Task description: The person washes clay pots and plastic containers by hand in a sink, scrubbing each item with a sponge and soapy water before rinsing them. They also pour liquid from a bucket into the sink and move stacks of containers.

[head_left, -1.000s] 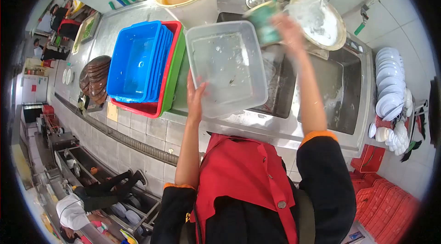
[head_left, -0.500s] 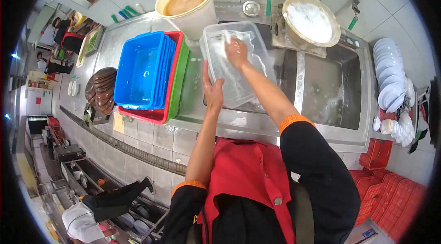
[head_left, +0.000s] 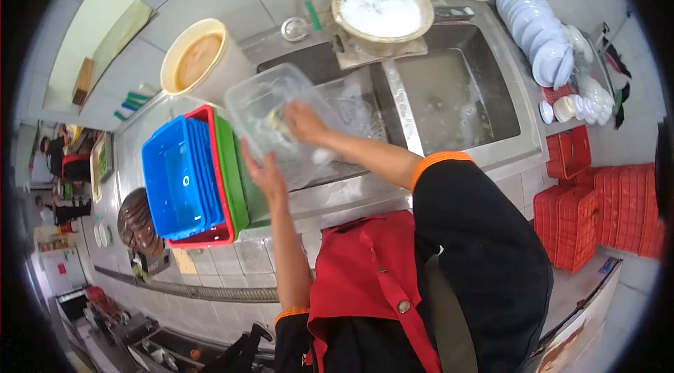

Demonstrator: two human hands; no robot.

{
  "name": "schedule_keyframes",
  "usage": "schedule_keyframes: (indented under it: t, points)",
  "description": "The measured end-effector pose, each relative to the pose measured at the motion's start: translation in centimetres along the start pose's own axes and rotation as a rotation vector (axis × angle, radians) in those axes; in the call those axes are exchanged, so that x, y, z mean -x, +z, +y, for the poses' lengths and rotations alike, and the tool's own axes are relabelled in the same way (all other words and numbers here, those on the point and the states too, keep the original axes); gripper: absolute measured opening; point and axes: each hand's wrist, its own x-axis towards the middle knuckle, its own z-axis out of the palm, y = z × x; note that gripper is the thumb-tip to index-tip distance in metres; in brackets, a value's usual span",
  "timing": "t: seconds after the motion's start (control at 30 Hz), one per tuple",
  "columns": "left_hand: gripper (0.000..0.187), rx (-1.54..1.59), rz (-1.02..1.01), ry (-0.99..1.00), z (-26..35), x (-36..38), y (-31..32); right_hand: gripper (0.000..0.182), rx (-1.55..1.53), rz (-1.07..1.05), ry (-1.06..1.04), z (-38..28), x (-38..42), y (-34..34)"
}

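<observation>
A clear plastic container (head_left: pixel 261 92), tilted over the left sink basin, has soapy smears inside. My left hand (head_left: pixel 265 178) holds its near left edge, thumb apart from the fingers. Inside the container, my right hand (head_left: pixel 303 122) is closed on a yellowish, foamy sponge (head_left: pixel 274 119), which is blurred and partly covered by the fingers. Left of my left hand stands a stack of blue tubs (head_left: pixel 172 180), resting in red and green ones.
A cream bucket of brownish liquid (head_left: pixel 200 64) stands behind the tubs. A basin of white suds (head_left: pixel 382 11) sits on the board between taps. The right sink (head_left: pixel 456 99) holds cloudy water. White plates (head_left: pixel 537 29) and red crates (head_left: pixel 569 225) are at the right.
The view has shifted, so the counter things appear further left. My right hand has moved within the container, where the white foam is less visible and a yellowish sponge shows. My left hand stays at the edge.
</observation>
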Motion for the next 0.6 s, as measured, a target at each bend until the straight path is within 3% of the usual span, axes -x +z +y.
schedule_keyframes:
  t: [0.07,0.1,0.17,0.23,0.3,0.4,0.47,0.5,0.57,0.6]
  points:
    - [0.066,0.051,0.019,-0.051,-0.8,-2.2,-1.6,0.034,-0.277,-0.416,-0.1,-3.8,1.7,-3.2]
    - [0.066,-0.116,-0.016,-0.045,-0.8,-3.5,-2.2,0.034,-0.277,-0.415,-0.089,-4.8,2.0,-4.7]
    - [0.065,-0.289,-0.055,-0.041,1.2,-4.2,-2.2,0.032,-0.45,-0.756,-0.113,-6.1,2.8,-7.4]
    - [0.065,-0.18,-0.048,-0.374,6.0,-4.9,-1.3,0.033,-0.296,-0.744,-0.168,-5.8,3.3,-10.5]
    - [0.067,-0.224,-0.034,-0.348,7.2,-5.7,-0.1,0.035,-0.134,-0.744,-0.238,-5.6,3.1,-11.7]
    - [0.069,-0.341,-0.134,-0.456,7.8,-7.6,0.5,0.039,-0.098,-0.666,-0.177,-5.1,3.3,-11.6]
    - [0.072,-0.606,-0.202,-0.313,5.6,-9.9,0.2,0.034,-0.227,-0.809,-0.09,-3.6,2.2,-11.2]
    - [0.072,-0.604,-0.2,-0.305,4.7,-10.6,-0.1,0.034,-0.223,-0.805,-0.097,-3.4,1.7,-11.4]
    - [0.068,-0.184,-0.214,-0.514,3.9,-10.7,-0.8,0.022,-0.259,-0.764,-0.077,-5.1,0.2,-13.5]
    - [0.068,-0.187,-0.208,-0.512,3.6,-10.4,-1.1,0.022,-0.264,-0.765,-0.082,-5.1,-0.5,-13.9]
